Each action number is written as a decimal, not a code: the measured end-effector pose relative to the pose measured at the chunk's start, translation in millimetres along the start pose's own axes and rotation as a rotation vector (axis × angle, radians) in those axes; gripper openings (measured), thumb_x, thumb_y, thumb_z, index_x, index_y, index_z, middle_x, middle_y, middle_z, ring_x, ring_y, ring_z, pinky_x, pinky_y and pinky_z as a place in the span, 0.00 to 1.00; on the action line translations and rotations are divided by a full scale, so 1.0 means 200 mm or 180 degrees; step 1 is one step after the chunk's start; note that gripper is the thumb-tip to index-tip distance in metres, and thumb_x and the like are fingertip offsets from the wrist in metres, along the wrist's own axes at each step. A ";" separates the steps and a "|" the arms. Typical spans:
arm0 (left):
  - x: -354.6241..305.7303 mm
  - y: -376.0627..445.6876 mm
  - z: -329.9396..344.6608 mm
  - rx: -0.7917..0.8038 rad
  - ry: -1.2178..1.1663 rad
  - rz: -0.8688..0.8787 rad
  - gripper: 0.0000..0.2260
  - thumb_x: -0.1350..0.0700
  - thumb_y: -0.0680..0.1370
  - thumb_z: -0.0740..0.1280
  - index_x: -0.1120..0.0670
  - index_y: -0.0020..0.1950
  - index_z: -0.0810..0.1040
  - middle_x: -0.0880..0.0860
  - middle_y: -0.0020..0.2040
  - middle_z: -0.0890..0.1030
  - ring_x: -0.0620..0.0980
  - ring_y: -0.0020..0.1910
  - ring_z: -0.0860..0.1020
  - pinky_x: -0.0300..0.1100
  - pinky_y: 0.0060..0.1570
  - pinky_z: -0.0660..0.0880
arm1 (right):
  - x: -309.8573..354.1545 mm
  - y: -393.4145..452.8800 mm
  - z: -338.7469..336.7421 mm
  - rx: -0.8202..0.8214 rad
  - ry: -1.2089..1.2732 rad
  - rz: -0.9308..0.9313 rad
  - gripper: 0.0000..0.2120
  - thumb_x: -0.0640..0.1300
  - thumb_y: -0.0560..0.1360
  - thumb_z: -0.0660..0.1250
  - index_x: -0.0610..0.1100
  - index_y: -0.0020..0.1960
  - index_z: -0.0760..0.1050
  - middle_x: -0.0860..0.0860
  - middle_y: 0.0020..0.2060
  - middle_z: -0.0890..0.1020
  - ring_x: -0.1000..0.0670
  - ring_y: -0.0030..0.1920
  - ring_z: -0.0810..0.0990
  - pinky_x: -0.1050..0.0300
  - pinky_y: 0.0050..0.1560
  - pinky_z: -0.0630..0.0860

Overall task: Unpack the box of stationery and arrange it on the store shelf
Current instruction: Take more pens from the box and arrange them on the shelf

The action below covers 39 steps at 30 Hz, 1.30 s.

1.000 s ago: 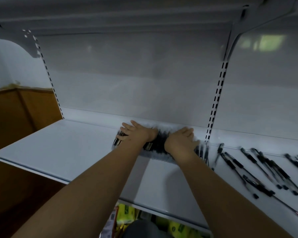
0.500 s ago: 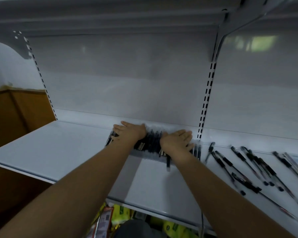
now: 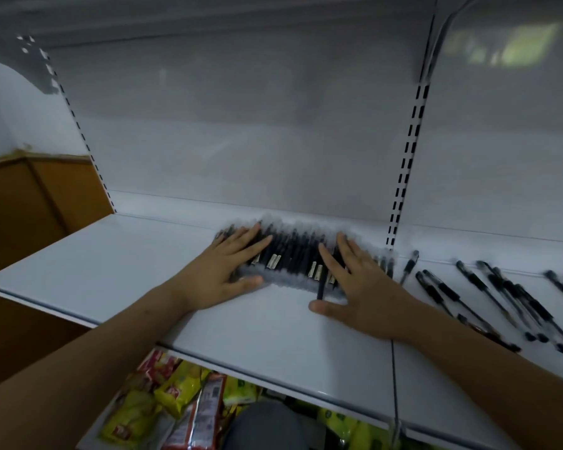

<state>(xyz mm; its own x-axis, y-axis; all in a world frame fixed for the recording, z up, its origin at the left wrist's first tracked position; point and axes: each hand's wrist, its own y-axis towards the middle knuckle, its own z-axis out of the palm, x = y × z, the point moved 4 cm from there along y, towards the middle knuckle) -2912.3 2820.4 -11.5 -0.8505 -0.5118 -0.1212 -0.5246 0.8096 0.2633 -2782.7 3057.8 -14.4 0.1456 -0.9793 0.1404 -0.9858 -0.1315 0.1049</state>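
Note:
A tight row of black pens [image 3: 293,254] lies side by side at the back of the white shelf [image 3: 117,261]. My left hand [image 3: 231,267] lies flat on the row's left end, fingers straight and spread. My right hand [image 3: 358,280] lies flat on the right end, fingers spread, thumb on the bare shelf. One pen [image 3: 321,287] sticks out of the row toward me, between my hands. The box is not in view.
Several loose black pens [image 3: 488,297] lie scattered on the adjoining shelf section to the right. A slotted upright [image 3: 403,177] divides the two sections. Snack packets [image 3: 176,404] fill the shelf below. A brown wall panel [image 3: 30,206] stands at the left.
Both hands have slid back toward me along the pen row and spread their fingers wider. The view has shifted closer and slightly right.

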 end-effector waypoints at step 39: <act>0.12 -0.01 -0.04 -0.0620 0.0165 -0.0399 0.29 0.35 0.81 0.45 0.44 0.79 0.57 0.45 0.81 0.52 0.47 0.80 0.48 0.54 0.78 0.49 | -0.12 0.04 -0.11 -0.0550 0.0201 0.0939 0.41 0.69 0.78 0.42 0.43 0.80 0.41 0.36 0.77 0.44 0.40 0.78 0.49 0.44 0.77 0.50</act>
<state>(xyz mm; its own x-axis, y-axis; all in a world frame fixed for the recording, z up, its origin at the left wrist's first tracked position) -2931.1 2804.2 -6.3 -0.7735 -0.6229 -0.1167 -0.6048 0.6706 0.4295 -2791.5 3082.9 5.4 -0.1334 -0.9591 0.2497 -0.9581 0.1893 0.2150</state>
